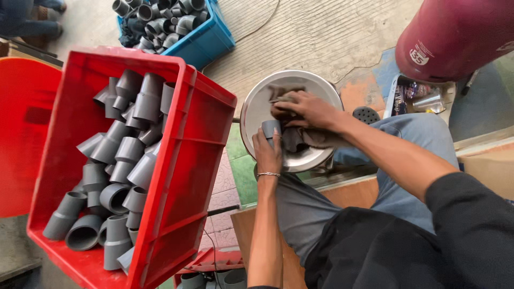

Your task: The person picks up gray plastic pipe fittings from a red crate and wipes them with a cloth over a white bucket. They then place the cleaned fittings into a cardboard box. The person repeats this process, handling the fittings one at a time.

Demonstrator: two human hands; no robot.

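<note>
Sitting over all this, you've got a big red crate [198, 139] on the left, tipped toward you and packed with grey pipe fittings [115, 176]. Far right there's a dark red gas cylinder [455, 32], and at the far edge a blue crate [206, 40] with more grey fittings in it. Next down in size is the round metal basin [257, 104] in the middle, just past your knees.

Your right hand [305, 109] is pressed down in the basin, fingers bunched on a dark rag [300, 138] that trails toward you. Your left hand [267, 152] sits at the basin's near rim with fingers curled around a single grey fitting [271, 128], held upright right beside the rag. Thin bracelet [267, 174] on that left wrist.
</note>
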